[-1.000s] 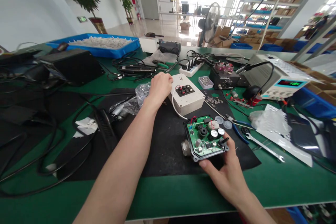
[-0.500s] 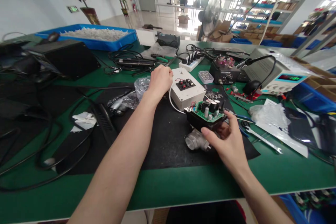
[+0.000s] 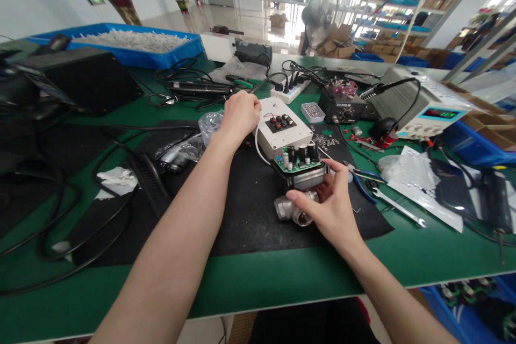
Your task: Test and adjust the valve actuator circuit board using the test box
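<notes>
My right hand (image 3: 332, 207) curls around a motorized valve, its thumb toward the metal valve body (image 3: 296, 209) and its fingers behind the housing. On top, the valve's dark housing is uncovered and a green circuit board (image 3: 297, 160) with capacitors shows. My left hand (image 3: 242, 113) is closed at the left edge of a light grey control box (image 3: 286, 129); what its fingers grip is hidden. Red and black terminals (image 3: 280, 122) sit on the box's top. A white cable (image 3: 258, 148) runs down the box's left side. Beside my left forearm lies a crumpled clear plastic bag (image 3: 209, 126).
Behind the box are a power strip (image 3: 290, 88) and a small tray of metal parts (image 3: 313, 112). A soldering station (image 3: 342, 106) and a bench power supply (image 3: 423, 105) stand at right. A wrench (image 3: 399, 207) and pliers (image 3: 365, 174) lie nearer. Black cables (image 3: 88, 172) cross the left side.
The valve has turned and tilted in my right hand, so its housing's side now faces me. My right hand has shifted slightly left. My left hand stays closed beside the box.
</notes>
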Demonstrator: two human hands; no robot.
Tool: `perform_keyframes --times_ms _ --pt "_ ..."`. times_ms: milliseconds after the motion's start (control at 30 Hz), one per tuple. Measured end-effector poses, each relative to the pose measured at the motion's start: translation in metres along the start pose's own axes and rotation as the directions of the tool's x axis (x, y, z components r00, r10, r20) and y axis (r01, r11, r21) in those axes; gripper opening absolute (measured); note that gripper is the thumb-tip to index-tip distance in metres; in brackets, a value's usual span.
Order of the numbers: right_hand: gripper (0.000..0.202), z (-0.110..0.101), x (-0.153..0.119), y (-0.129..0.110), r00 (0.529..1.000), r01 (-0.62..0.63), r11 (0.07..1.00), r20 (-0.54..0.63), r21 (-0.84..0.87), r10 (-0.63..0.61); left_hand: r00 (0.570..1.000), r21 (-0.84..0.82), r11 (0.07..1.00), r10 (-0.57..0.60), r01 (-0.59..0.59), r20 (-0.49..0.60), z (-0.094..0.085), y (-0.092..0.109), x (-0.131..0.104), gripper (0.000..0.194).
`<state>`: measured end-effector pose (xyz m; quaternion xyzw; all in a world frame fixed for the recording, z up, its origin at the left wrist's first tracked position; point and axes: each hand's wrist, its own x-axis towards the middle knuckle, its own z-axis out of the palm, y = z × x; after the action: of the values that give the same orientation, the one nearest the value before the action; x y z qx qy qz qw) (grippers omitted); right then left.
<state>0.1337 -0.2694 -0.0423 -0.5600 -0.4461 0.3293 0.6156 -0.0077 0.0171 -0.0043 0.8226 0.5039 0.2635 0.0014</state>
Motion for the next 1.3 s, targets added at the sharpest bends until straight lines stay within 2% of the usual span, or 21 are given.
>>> perform_keyframes --times_ms 133,367,833,1033,1300 --pt "0.068 0.003 0.001 0.008 0.995 0.088 0.996 0.041 -0.007 -0.088 1.0 -0.008 1.0 -0.008 0.008 -0.001 -0.002 0.001 -0.001 0.033" --pt "0.054 0.0 -0.001 0.013 0.995 0.075 0.995 0.054 0.069 -0.078 1.0 -0.009 1.0 -0.009 0.009 0.004 -0.001 0.002 -0.002 0.035" --pt "0.066 0.0 0.006 0.017 1.0 -0.011 0.996 0.004 0.093 0.011 0.997 -0.048 0.998 -0.048 0.051 0.055 -0.006 0.003 -0.001 0.031" --pt "0.077 0.0 0.006 0.021 1.0 0.004 0.997 0.005 0.076 -0.005 0.998 -0.069 0.997 -0.03 0.034 0.052 -0.004 -0.001 0.0 0.029" --pt "0.075 0.001 0.006 0.019 1.0 0.015 0.998 0.007 0.057 -0.015 0.997 -0.023 0.999 -0.041 0.043 0.064 -0.006 0.001 0.0 0.03"
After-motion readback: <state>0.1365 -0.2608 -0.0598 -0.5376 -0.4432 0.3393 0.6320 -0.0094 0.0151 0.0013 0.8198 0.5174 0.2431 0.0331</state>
